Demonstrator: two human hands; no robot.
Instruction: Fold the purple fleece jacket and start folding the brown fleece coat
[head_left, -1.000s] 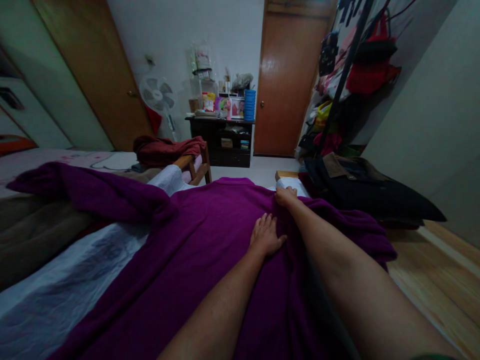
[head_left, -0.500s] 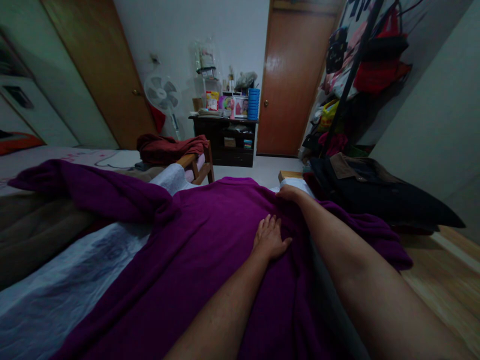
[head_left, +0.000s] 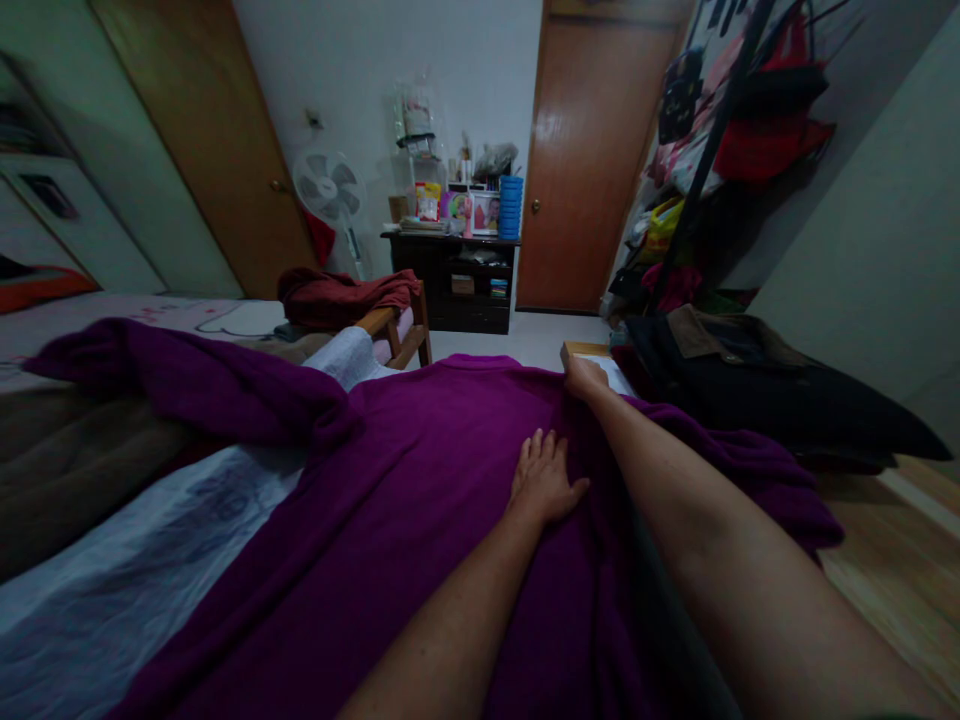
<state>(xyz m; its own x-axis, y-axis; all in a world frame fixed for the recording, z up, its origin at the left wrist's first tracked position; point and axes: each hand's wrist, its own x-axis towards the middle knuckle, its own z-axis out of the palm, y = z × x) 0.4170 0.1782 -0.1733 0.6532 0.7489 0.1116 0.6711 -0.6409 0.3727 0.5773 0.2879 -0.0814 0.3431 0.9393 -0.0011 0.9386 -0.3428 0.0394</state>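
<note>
Left hand (head_left: 547, 485): fingers (head_left: 537, 447) extended, slightly spread, thumb out to the side. Palm down flat on the purple garment (head_left: 435, 460), right of frame center, no cloth gripped.

Right hand (head_left: 588, 378): just above and right of the left one. Fingers curled closed, pinching the garment's edge near the shoulder; tips mostly hidden, so can't tell how much cloth is in there.

Garment fills center and bottom of frame, collar (head_left: 480, 362) at the far end. One sleeve (head_left: 195, 385) runs bunched to the left edge area; the other (head_left: 757, 465) goes right, passing behind the right forearm.

Under/beside it, lower left: white-blue sheet (head_left: 180, 540). Brown blanket (head_left: 75, 480) at left edge, partly under the left sleeve. Rust-red cloth (head_left: 341, 298) left of center, draped by a wooden frame (head_left: 411, 350).

Right side: dark clothes pile (head_left: 787, 390), just beyond the right sleeve. Wood-look surface (head_left: 892, 560) at lower right.

Background: white fan (head_left: 330, 187) upper left of center, dark cabinet (head_left: 420, 270) with a blue ribbed container (head_left: 511, 207) on top, brown door (head_left: 596, 160) right of it. Red bag (head_left: 765, 150) hangs upper right.
</note>
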